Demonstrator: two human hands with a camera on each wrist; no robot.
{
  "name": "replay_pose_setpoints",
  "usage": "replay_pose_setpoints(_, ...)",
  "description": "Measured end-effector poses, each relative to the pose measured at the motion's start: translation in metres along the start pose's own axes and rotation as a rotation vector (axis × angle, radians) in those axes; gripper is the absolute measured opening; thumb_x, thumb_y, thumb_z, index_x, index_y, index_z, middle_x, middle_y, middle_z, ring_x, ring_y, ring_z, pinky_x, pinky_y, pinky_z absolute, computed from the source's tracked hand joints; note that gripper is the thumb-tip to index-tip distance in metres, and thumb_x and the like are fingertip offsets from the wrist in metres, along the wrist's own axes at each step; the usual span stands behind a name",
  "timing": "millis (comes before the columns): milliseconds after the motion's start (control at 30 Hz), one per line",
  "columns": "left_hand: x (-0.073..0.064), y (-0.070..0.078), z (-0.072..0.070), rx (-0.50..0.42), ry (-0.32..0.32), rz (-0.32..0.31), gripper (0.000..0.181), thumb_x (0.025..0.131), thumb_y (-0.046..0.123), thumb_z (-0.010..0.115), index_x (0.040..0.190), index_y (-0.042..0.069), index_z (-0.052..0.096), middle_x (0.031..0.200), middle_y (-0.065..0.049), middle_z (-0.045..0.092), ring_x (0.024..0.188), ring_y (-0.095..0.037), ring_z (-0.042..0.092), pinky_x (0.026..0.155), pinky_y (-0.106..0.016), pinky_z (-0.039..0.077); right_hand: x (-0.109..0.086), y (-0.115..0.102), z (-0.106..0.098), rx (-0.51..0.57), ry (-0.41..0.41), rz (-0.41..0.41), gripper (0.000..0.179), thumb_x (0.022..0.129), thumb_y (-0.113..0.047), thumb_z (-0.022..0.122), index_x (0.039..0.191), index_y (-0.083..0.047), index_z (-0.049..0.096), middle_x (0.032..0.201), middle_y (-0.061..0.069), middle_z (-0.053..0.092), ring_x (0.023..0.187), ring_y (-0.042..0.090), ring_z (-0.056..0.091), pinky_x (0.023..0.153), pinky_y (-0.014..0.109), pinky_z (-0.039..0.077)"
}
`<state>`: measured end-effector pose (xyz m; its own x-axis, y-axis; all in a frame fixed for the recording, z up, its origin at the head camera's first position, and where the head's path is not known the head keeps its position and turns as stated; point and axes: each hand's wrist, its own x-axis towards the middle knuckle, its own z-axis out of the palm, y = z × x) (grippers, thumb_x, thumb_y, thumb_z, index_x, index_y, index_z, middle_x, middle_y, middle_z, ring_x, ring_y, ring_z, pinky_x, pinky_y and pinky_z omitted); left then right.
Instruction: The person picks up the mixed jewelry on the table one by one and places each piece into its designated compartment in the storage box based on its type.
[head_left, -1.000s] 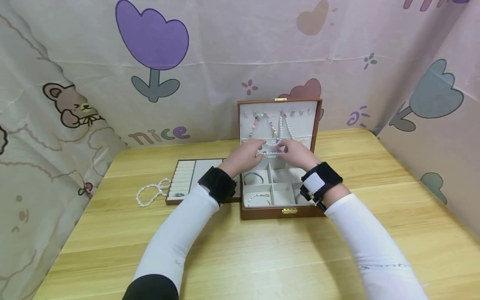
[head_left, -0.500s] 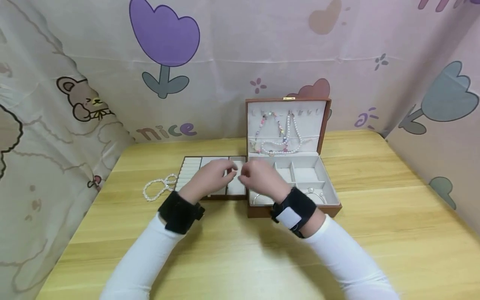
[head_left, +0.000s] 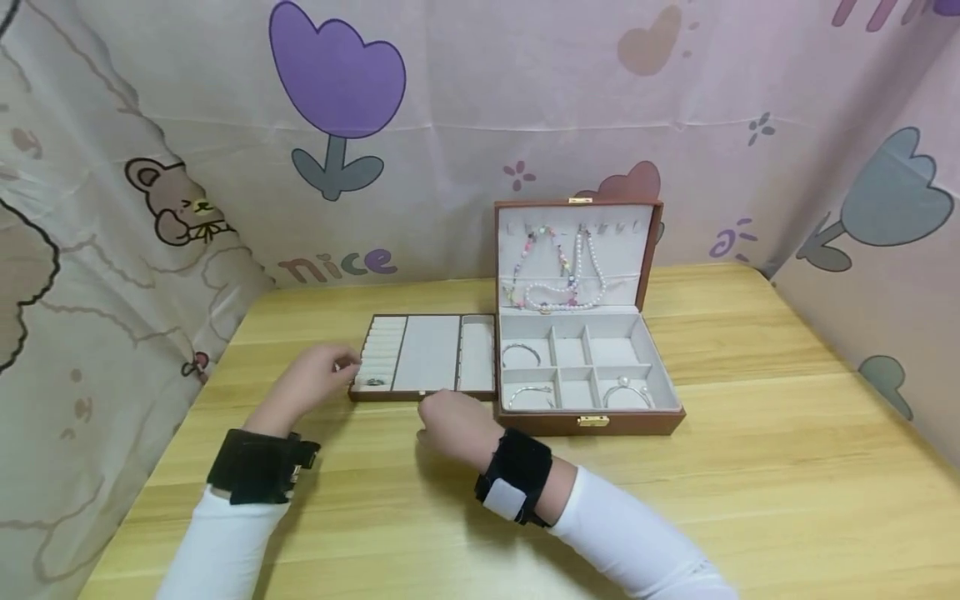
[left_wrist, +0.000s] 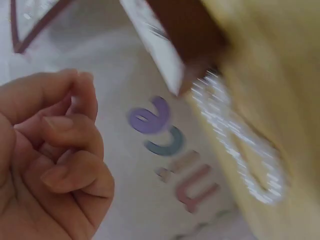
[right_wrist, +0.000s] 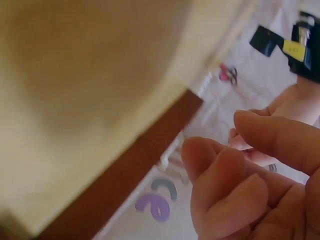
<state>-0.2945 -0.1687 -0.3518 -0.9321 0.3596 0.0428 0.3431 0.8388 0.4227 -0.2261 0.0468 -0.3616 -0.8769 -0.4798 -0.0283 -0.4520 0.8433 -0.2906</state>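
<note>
My left hand [head_left: 311, 379] hovers by the left edge of a brown jewelry tray [head_left: 427, 354], fingers loosely curled with nothing between them. It hides the pearl strand in the head view; the left wrist view shows that strand [left_wrist: 212, 100] lying looped on the table, apart from the fingers. My right hand [head_left: 459, 427], loosely curled around nothing, is just in front of the tray's front edge. A ring [head_left: 372, 382] sits at the front of the tray's padded ring rolls. Right of the tray stands an open jewelry box [head_left: 540, 423].
Inside the raised lid hang a pearl necklace [head_left: 602, 283] and a colorful beaded necklace [head_left: 517, 265]. Below, the divided compartments hold a bangle [head_left: 521, 347] at back left, another bangle [head_left: 532, 389] in front and a pearl bangle [head_left: 627, 387] at front right. A printed curtain [head_left: 450, 167] backs the table.
Both hands have left the necklaces in the box lid and moved left and toward the front. The left hand has travelled farther, to the tray's left side. The necklaces now hang free.
</note>
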Motion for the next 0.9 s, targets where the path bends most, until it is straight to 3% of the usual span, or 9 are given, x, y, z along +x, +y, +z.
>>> replay_pose_setpoints(233, -0.024, -0.040, 0.000, 0.123, -0.028, -0.125, 0.026, 0.086, 0.013, 0.057, 0.106, -0.004, 0.061, 0.107, -0.025, 0.059, 0.099, -0.040, 0.056, 0.084, -0.053, 0.045, 0.006, -0.014, 0.023, -0.041, -0.041, -0.041, 0.028, 0.084, -0.010, 0.055, 0.060, -0.014, 0.042, 0.059, -0.004, 0.037, 0.050, 0.007, 0.033, 0.042, 0.021, 0.030)
replay_pose_setpoints(367, -0.030, -0.053, 0.007, 0.188, -0.059, -0.170, 0.028, 0.084, 0.013, 0.060, 0.106, -0.004, 0.060, 0.107, -0.025, 0.059, 0.096, -0.039, 0.058, 0.082, -0.053, 0.046, 0.005, -0.014, 0.024, -0.026, -0.060, -0.037, 0.032, 0.083, -0.011, 0.055, 0.058, -0.014, 0.037, 0.057, -0.004, 0.034, 0.049, 0.008, 0.032, 0.042, 0.021, 0.028)
replay_pose_setpoints(600, -0.022, -0.052, 0.010, 0.205, -0.100, -0.196, 0.024, 0.082, 0.010, 0.057, 0.103, -0.002, 0.061, 0.103, -0.020, 0.064, 0.091, -0.032, 0.060, 0.080, -0.048, 0.048, 0.001, -0.013, 0.024, 0.016, -0.063, -0.045, 0.032, 0.084, -0.013, 0.055, 0.057, -0.014, 0.037, 0.055, -0.005, 0.030, 0.048, 0.008, 0.030, 0.043, 0.020, 0.027)
replay_pose_setpoints(900, -0.029, -0.048, 0.004, 0.238, -0.143, -0.228, 0.006, 0.081, 0.009, 0.055, 0.081, 0.006, 0.060, 0.080, -0.008, 0.061, 0.069, -0.019, 0.052, 0.061, -0.033, 0.043, 0.009, -0.016, 0.025, 0.017, -0.058, -0.068, 0.028, 0.085, -0.013, 0.056, 0.059, -0.012, 0.044, 0.055, -0.004, 0.036, 0.048, 0.008, 0.033, 0.042, 0.021, 0.029)
